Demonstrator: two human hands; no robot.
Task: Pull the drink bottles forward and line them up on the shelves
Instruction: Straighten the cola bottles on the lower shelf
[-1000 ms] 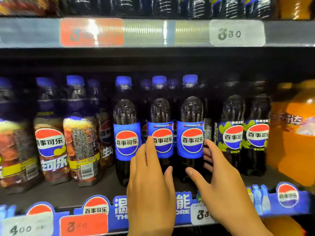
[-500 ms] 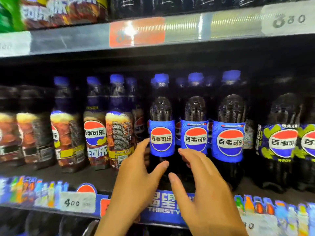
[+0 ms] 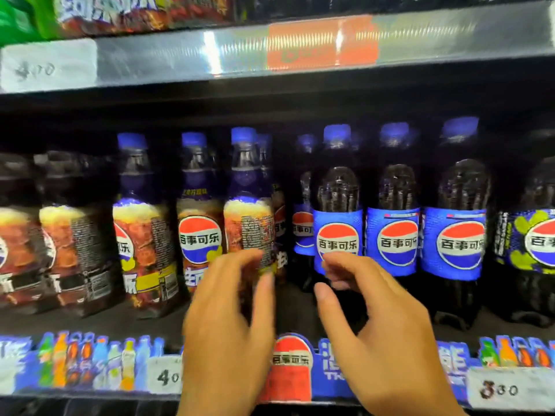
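Two hands up, empty and half open: left hand just by the upright brown bottle, right hand by the blue bottle, both bottles straight ahead.

A white price tag reading 400 is sitting at the upper left of the frame, and an orange price tag is glaring with reflected light at the upper centre. Along the bottom of the frame a blue promotional strip printed with small coloured bottles is running left to right. A round red, white and blue logo card is standing at its bottom centre, with a white 330 tag showing at the lower right.
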